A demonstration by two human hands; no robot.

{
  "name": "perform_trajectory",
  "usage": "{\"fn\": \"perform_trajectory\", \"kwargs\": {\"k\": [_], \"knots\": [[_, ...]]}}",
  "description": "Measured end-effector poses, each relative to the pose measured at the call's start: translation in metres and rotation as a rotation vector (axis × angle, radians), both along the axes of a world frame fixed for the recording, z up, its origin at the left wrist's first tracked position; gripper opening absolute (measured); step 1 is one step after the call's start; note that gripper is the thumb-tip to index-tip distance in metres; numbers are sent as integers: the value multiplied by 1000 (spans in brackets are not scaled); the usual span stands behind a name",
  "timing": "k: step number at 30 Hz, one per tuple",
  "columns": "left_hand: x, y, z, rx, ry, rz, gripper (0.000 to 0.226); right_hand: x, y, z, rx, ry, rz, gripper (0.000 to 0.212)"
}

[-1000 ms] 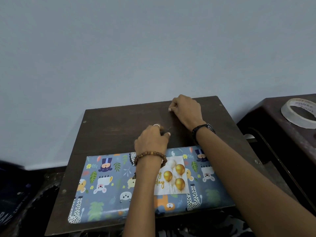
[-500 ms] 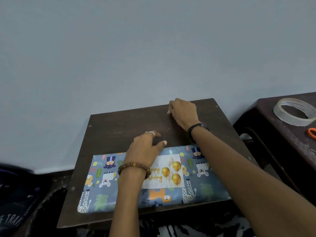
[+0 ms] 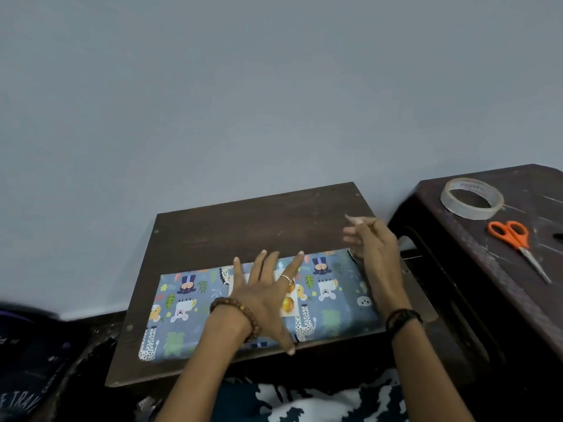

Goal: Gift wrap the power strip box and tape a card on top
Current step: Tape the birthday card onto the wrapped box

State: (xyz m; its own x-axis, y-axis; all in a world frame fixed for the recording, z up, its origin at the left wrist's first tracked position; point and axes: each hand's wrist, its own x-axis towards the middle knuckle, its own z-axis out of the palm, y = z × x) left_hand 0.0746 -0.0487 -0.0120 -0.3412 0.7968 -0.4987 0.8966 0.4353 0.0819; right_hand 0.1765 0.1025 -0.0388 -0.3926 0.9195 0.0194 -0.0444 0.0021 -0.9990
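The wrapped box (image 3: 332, 303) has the left hand (image 3: 268, 295) lying flat on it, fingers spread wide over the card (image 3: 288, 304), while the right hand (image 3: 373, 249) is open beside its right end, holding nothing. The box lies long-ways from left to right on the brown board (image 3: 213, 233). Its paper is blue with animals and leaves, and the tape roll (image 3: 471, 198) and orange scissors (image 3: 515, 242) sit on the dark table (image 3: 533, 184) to the right.

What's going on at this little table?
A person is finishing a gift. The wrapped box lies on a dark wooden board. The left hand lies flat with spread fingers on the card on top of the box. The right hand hovers open by the box's right end. A tape roll and orange scissors sit on the side table.
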Motion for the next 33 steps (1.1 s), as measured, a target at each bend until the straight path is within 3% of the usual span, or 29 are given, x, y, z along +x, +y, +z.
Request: {"fn": "perform_trajectory", "kwargs": {"k": [4,9,14,19,21,23,25,27,28,29,31,33], "knots": [[-7,-1,23,80,49,-58,129,9,8,4,-22,91,-38,14],[-47,36,81,315,122,50,128,11,5,6,-144,210,-71,14],[-70,84,121,314,255,52,127,8,11,2,-193,223,-29,11],[-76,109,95,174,269,73,121,10,19,-2,-210,189,-22,15],[-86,110,73,70,212,219,105,11,22,-5,-208,147,-24,15],[-112,114,38,38,148,416,104,13,25,-8,-184,93,-28,15],[-117,108,21,41,156,464,83,16,27,-12,-147,37,-30,18],[-101,94,25,23,223,346,57,19,28,-17,-113,-51,-21,20],[-95,88,26,13,226,298,56,21,29,-19,-89,-116,-12,20],[-95,88,21,103,151,363,70,21,30,-21,-60,-194,-2,20],[-77,81,27,133,86,234,110,21,31,-24,38,-389,42,17],[-68,75,15,218,74,210,118,19,26,-22,161,-554,110,12]]}}
